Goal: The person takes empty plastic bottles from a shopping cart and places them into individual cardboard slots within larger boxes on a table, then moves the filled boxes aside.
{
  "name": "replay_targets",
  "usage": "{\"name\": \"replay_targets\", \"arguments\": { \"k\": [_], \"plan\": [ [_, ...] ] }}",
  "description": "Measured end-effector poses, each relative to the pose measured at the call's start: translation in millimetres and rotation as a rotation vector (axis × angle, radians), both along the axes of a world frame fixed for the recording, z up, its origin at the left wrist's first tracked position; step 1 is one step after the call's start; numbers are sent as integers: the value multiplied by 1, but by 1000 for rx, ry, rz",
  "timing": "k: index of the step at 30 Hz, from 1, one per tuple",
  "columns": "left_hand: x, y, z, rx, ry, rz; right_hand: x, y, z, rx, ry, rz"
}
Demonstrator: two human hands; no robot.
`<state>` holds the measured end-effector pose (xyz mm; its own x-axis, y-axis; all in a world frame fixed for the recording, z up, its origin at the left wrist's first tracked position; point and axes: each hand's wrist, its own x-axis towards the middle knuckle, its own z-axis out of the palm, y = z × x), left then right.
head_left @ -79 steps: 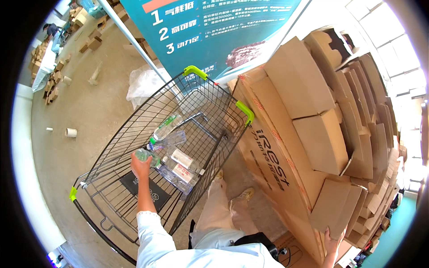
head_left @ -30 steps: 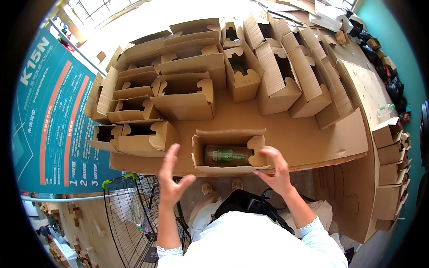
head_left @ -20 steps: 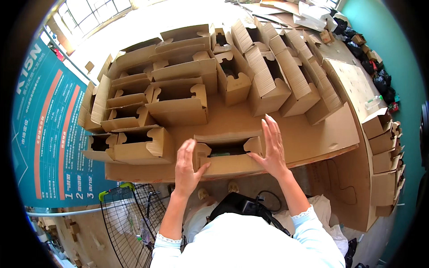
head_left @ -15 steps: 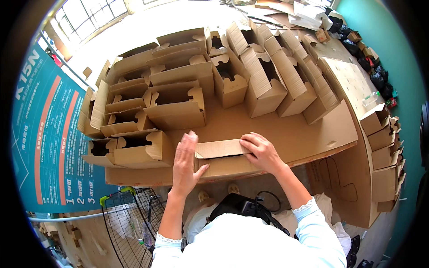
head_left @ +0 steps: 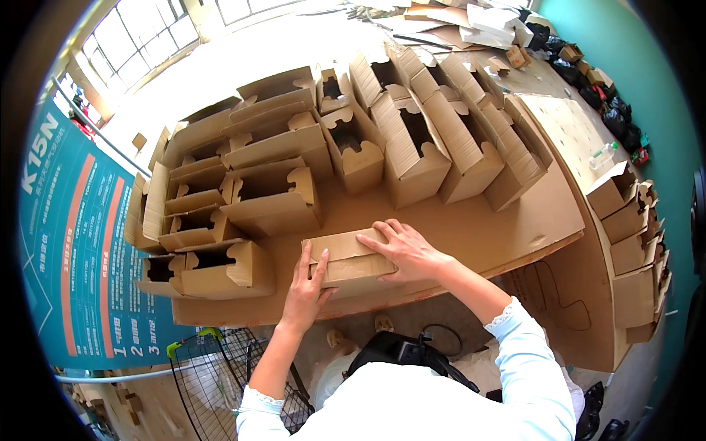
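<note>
In front of me a small, long cardboard box [head_left: 346, 266] lies on the brown cardboard-covered tabletop [head_left: 441, 235], its top flap folded down. My left hand [head_left: 303, 295] grips its left end, with fingertips on the top and the thumb against the near side. At the right end, my right hand [head_left: 406, 251] is closed over the box, fingers across the top and thumb low on the near side. Open-topped cardboard boxes stand behind it, among them a wide one [head_left: 298, 209] just beyond my left hand. What the box contains is hidden.
Several tall open boxes [head_left: 412, 169] stand in rows across the back. A black wire basket cart [head_left: 220, 389] is below the table's left edge. More open boxes [head_left: 636, 253] line the right side. A teal banner [head_left: 81, 250] stands at the left.
The box's top flap, raised with a dark gap along it earlier, now lies down. My left hand has closed onto the left end. My right hand reaches further over the top.
</note>
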<state>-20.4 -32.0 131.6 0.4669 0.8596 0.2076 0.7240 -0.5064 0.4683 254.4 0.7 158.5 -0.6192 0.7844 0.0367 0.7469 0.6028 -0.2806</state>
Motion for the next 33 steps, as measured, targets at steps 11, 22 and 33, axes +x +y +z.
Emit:
{"name": "replay_targets", "arguments": {
  "k": [11, 22, 33],
  "plan": [
    [128, 16, -17, 142, -8, -134, 138, -12, 12, -35, -75, -128],
    [275, 36, -36, 253, 50, -251, 261, -42, -60, 491, -324, -637],
    [263, 32, -23, 74, -114, -365, 115, -117, -93, 275, -53, -889]
  ]
}}
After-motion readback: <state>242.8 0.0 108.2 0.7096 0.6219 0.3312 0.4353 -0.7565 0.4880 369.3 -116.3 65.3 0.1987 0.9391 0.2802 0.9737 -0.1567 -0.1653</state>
